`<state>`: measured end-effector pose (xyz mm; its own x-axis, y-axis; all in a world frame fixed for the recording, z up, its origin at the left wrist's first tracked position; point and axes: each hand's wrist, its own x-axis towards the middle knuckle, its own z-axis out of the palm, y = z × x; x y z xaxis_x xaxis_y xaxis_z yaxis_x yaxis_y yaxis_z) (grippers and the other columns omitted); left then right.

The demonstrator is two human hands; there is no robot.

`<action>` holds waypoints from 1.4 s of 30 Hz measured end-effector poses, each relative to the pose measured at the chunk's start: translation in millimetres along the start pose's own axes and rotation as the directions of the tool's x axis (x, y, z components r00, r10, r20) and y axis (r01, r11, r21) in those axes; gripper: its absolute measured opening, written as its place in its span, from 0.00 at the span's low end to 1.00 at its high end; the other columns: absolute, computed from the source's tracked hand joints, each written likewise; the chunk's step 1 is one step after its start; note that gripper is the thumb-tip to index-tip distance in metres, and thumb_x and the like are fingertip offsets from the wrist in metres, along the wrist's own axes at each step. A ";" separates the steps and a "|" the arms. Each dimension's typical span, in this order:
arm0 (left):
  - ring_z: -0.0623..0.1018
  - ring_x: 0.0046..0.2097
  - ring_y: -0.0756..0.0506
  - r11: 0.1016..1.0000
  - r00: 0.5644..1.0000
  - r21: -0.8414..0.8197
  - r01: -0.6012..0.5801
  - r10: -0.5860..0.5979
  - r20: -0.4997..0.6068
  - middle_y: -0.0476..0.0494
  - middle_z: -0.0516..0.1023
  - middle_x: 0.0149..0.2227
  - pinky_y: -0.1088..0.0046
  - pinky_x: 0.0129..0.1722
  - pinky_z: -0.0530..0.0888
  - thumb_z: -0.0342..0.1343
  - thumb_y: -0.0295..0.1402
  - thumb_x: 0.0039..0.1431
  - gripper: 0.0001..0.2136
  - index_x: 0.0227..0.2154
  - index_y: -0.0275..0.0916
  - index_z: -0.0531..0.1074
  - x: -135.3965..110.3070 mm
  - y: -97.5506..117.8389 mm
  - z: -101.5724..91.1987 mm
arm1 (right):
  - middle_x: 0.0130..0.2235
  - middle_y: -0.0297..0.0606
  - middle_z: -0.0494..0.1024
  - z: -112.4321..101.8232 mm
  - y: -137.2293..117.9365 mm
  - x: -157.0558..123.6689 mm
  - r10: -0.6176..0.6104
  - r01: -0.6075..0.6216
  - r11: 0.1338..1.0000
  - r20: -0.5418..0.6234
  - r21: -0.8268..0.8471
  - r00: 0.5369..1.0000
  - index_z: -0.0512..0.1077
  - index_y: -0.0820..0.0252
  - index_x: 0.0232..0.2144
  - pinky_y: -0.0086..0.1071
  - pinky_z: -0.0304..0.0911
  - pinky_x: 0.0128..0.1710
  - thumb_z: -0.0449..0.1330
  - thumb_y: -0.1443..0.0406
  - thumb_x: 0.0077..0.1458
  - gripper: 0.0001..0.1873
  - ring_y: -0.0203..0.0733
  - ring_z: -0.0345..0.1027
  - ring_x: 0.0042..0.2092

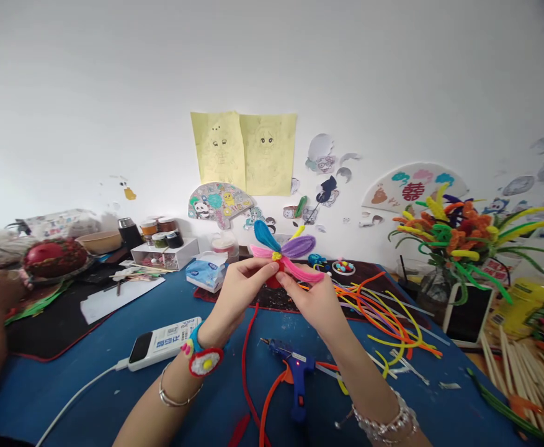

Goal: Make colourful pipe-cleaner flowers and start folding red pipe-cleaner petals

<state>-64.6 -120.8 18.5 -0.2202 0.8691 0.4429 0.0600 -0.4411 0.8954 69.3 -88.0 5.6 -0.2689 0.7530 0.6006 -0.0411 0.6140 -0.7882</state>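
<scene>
Pinching from both sides, my left hand [239, 293] and right hand [311, 301] press the fingertips on the pipe-cleaner flower [278, 251], held up over the blue table [43, 397], so the petals stay spread and can be seen well. Its fuzzy blue, purple and pink loops are soft, around a small yellow centre [276, 256]. Below my right wrist lie a hot glue gun [294, 372], for easy reach, and loose pipe cleaners [383, 323].

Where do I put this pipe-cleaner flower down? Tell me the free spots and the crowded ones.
Blue tabletop shows left of the white power bank, below the black mat. A second patch shows right of the hot glue gun, below the coloured pipe cleaners. Crowded: those pipe cleaners, and the wooden sticks at the right corner.
</scene>
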 end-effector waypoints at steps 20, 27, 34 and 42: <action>0.70 0.23 0.53 0.928 0.960 -0.246 0.281 -0.265 0.095 0.49 0.74 0.21 0.78 0.25 0.66 0.61 0.31 0.46 0.05 0.21 0.34 0.75 8.6 -15.2 -3.4 | 0.36 0.41 0.77 -2.2 6.8 0.8 -0.035 0.045 0.979 0.055 -0.198 0.998 0.75 0.59 0.35 0.39 0.62 0.43 0.59 0.61 0.52 0.10 0.48 0.70 0.40; 0.69 0.22 0.54 0.906 0.958 -0.315 0.282 -0.283 0.043 0.50 0.74 0.21 0.79 0.25 0.66 0.62 0.31 0.44 0.05 0.22 0.34 0.75 8.5 -18.1 -0.3 | 0.38 0.40 0.78 0.8 10.6 3.1 -0.005 0.016 0.989 0.078 -0.150 0.997 0.75 0.58 0.36 0.40 0.62 0.45 0.58 0.61 0.52 0.11 0.47 0.70 0.42; 0.71 0.24 0.53 0.883 0.950 -0.399 0.248 -0.302 -0.076 0.48 0.75 0.22 0.78 0.26 0.66 0.61 0.31 0.44 0.05 0.23 0.33 0.74 14.8 -26.0 1.6 | 0.38 0.40 0.78 9.7 24.4 7.4 0.068 -0.059 0.997 0.225 -0.048 0.972 0.71 0.61 0.40 0.36 0.65 0.39 0.61 0.62 0.50 0.14 0.43 0.70 0.39; 0.65 0.19 0.55 0.806 0.921 -0.507 0.305 -0.385 -0.057 0.53 0.68 0.17 0.79 0.18 0.60 0.61 0.30 0.43 0.08 0.18 0.35 0.67 23.8 -31.5 -1.3 | 0.21 0.32 0.73 12.7 38.0 9.0 0.239 -0.309 0.948 0.481 0.071 0.844 0.67 0.60 0.33 0.30 0.64 0.22 0.56 0.57 0.54 0.12 0.35 0.67 0.21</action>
<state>-73.0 -86.5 0.7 -0.2813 0.9577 0.0612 -0.5128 -0.2039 0.8339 53.1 -61.0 -20.6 -0.6992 0.6683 0.2538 -0.0240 0.3329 -0.9427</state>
